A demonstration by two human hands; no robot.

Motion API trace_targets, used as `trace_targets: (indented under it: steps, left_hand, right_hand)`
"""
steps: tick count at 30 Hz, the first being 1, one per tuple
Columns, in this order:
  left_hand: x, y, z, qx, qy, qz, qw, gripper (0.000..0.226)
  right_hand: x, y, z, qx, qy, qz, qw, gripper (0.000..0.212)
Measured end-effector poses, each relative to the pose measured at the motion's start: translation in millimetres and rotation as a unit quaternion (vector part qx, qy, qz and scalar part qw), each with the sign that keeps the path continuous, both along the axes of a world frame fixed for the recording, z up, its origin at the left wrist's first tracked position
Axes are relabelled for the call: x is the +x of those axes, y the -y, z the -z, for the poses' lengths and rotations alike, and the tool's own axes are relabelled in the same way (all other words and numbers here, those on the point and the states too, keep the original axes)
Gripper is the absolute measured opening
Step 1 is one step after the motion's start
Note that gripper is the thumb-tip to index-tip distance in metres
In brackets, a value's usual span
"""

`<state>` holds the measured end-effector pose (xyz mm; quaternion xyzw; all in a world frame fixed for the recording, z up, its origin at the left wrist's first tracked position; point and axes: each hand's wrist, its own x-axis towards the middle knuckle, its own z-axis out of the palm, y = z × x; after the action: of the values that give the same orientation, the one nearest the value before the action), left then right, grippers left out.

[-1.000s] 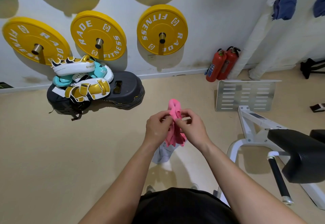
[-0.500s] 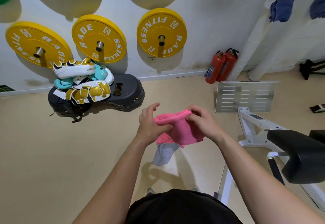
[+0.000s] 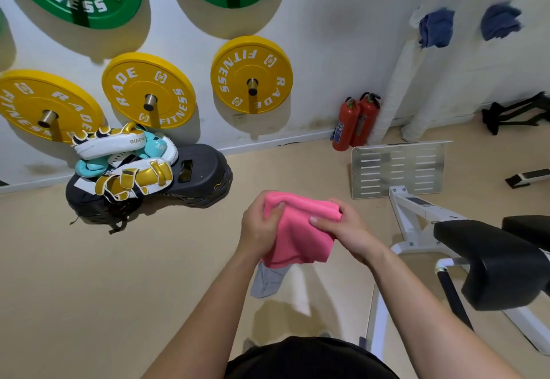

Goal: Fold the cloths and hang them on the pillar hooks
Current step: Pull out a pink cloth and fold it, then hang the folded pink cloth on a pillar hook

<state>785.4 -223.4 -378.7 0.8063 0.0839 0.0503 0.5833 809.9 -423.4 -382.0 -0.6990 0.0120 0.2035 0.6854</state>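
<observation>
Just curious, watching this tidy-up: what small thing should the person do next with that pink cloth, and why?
Probably bring both hands together to fold the soft pink cloth in half. The left hand and right hand grip its top edge, and it hangs loose and uneven, unlike the bunched blue cloth on the white pillar.
</observation>
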Motion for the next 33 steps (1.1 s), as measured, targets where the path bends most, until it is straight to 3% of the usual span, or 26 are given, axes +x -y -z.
trace_targets:
  steps: [4, 7, 10, 14, 17, 21, 28, 33]
  left_hand:
    - [10.0, 36.5, 5.5, 0.052, -0.013, -0.089, 0.995, 0.025]
    - [33.9, 70.5, 4.7, -0.032, -0.078, -0.099, 0.992, 0.042]
    - [60.4, 99.0, 1.8, -0.114, -0.104, -0.009, 0.988, 0.039]
    - [103.2, 131.6, -14.5, -0.049, -0.056, 0.013, 0.997, 0.033]
    - [144.7, 158.2, -39.5, 0.012, -0.017, 0.025, 0.999, 0.016]
    - [213.6, 187.0, -63.9, 0.062, 0.012, 0.051, 0.997, 0.018]
    - [380.5, 246.7, -102.0, 0.063, 0.042, 0.118, 0.99, 0.012]
    - [525.7, 294.0, -145.4, 0.048, 0.061, 0.141, 0.987, 0.024]
  right_hand:
    - [9.3, 14.4, -8.9, -0.028, 0.047, 0.078, 0.995, 0.015]
    - [23.9, 29.0, -18.3, -0.097, 0.118, 0.13, 0.98, 0.013]
    - [44.4, 57.1, -25.3, -0.128, 0.155, 0.184, 0.962, 0.007]
    - [78.5, 99.1, -36.3, -0.218, 0.185, 0.202, 0.937, 0.01]
    - [113.5, 123.2, -48.2, -0.241, 0.192, 0.22, 0.926, 0.018]
    - [174.4, 151.8, -66.7, -0.246, 0.206, 0.249, 0.914, 0.025]
    - [326.1, 215.1, -104.2, -0.266, 0.214, 0.277, 0.898, 0.032]
    - [455.8, 263.8, -156.2, -0.254, 0.219, 0.281, 0.899, 0.017]
